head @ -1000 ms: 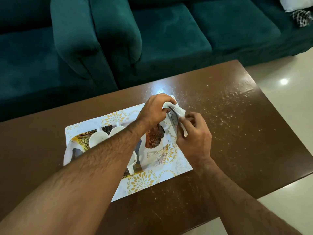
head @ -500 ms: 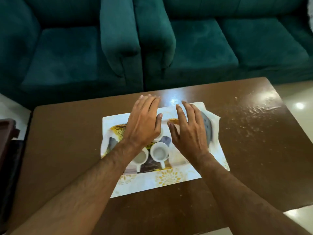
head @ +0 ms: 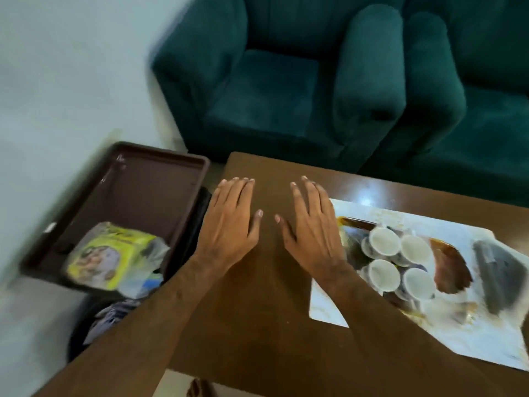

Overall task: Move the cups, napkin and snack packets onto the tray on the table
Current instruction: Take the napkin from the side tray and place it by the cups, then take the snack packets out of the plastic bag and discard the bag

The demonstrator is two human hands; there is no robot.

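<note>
Both hands empty, fingers spread flat – left hand (head: 229, 224), right hand (head: 312, 227) – over bare surface (head: 257, 325). Cups (head: 398, 262), grey napkin (head: 498, 270) already on patterned tray (head: 472, 342). Yellow snack packets (head: 111, 253) off-table in brown tray (head: 134, 190). Risk – crinkly, overlapping packets slip from grab, fall to floor.

head view, close, angled down over table (head: 257, 325)

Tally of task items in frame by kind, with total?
White cups on the patterned white tray: 4
Folded grey-and-white napkin on that tray: 1
Yellow plastic snack packets in the brown tray beside the table: at least 1, pile blurred
Total: at least 6
</note>
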